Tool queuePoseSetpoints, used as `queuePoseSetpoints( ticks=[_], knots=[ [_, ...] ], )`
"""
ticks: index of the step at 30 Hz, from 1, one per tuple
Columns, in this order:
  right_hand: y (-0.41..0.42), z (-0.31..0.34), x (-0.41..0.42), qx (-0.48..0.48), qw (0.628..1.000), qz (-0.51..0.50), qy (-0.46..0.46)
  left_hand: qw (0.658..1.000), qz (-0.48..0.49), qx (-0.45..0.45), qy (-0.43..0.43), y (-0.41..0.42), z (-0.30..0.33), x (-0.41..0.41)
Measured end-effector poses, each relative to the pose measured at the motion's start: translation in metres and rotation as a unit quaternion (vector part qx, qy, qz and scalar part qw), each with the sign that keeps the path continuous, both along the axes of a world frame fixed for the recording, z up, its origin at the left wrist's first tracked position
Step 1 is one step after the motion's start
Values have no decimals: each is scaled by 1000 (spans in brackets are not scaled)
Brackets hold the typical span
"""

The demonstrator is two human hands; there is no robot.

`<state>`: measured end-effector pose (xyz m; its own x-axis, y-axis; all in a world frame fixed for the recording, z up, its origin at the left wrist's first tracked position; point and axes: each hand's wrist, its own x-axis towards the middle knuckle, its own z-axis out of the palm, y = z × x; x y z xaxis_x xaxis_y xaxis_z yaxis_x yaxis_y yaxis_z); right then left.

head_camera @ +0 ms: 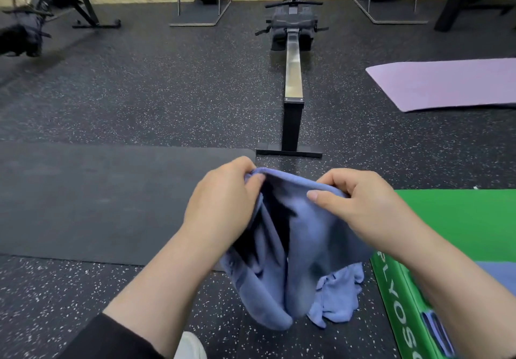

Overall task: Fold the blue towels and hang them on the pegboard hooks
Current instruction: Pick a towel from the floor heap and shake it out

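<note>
1. Blue terry cloth fills the space between our hands: the blue towel (304,247) hangs doubled over from our grip, its lower fold sagging towards the speckled rubber floor (139,93)
2. Our left hand (223,199) pinches the upper edge at one end, fingers curled over the hem; our right hand (354,208) pinches the same edge at the other end, thumb on the near face and fingers wrapped behind
3. Just below the grip and behind the hanging cloth, a second towel (337,297) lies crumpled on the floor, unfolded
4. To the right of our right hand stands a green plyo box (460,224); a flat strip of blue fabric (499,275) shows on its top, perhaps a towel already folded, though we cannot tell
5. Left of the grip lies a dark mat (97,199); beyond it a rowing machine (293,74) runs away from us, with a purple mat (446,85) off to the right
6. No pegboard or hooks are in sight, so we judge the task is early: this towel is mid-fold, one at least is untouched, and all hanging remains
</note>
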<state>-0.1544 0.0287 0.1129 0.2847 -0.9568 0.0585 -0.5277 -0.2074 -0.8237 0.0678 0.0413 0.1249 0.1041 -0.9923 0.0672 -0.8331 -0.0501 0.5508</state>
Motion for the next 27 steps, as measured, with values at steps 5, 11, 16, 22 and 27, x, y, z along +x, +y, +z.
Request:
queuePoseSetpoints(
  ticks=[5,11,16,22,27],
  knots=[
    [7,5,10,-12,999,35,3,982,-172,44,69,11,0,-16],
    [5,5,6,6,1000,8,10,995,-100,10,24,5,-3,-14],
    [5,9,-2,31,999,-30,9,999,-20,-4,34,-4,-7,1],
    [6,9,1,94,992,-39,-76,997,-25,16,70,1,-5,-1],
    [8,6,4,145,981,-70,-112,992,24,45,116,1,1,1]
  ],
)
